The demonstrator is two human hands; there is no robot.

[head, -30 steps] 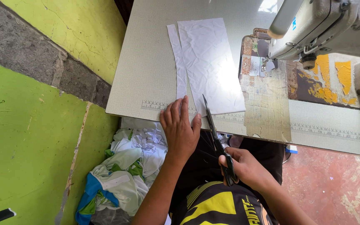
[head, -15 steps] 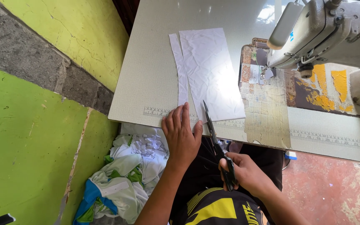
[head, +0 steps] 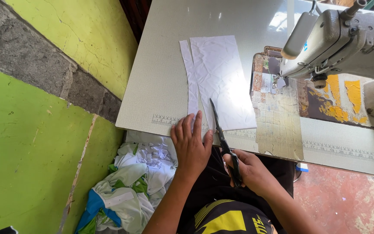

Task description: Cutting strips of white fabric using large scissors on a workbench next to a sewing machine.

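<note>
Left hand: the left hand (head: 191, 145) lies flat and open at lower centre of the frame, fingers spread, pressing the near end of a narrow white strip (head: 191, 78) onto the table (head: 161, 65); it grips nothing
Right hand: the right hand (head: 249, 171), just right of the left one, is closed around the handles of dark scissors (head: 222, 136)
Scissors: the blades point up the frame and rest on the near edge of the white fabric sheet (head: 222, 80); they look nearly closed, though the view is too small to be sure
White fabric sheet: a creased rectangle in the upper centre, flat on the table, with the strip lying just beside its left edge
Table: pale top with a printed ruler along its near edge
Sewing machine: the grey-white sewing machine (head: 325, 43) fills the upper right, well apart from both hands
Cloth pile: a heap of white, green and blue cloth (head: 130, 186) lies on the floor at lower left, below the table edge
Wall: a green painted wall (head: 27, 151) takes the left side
</note>
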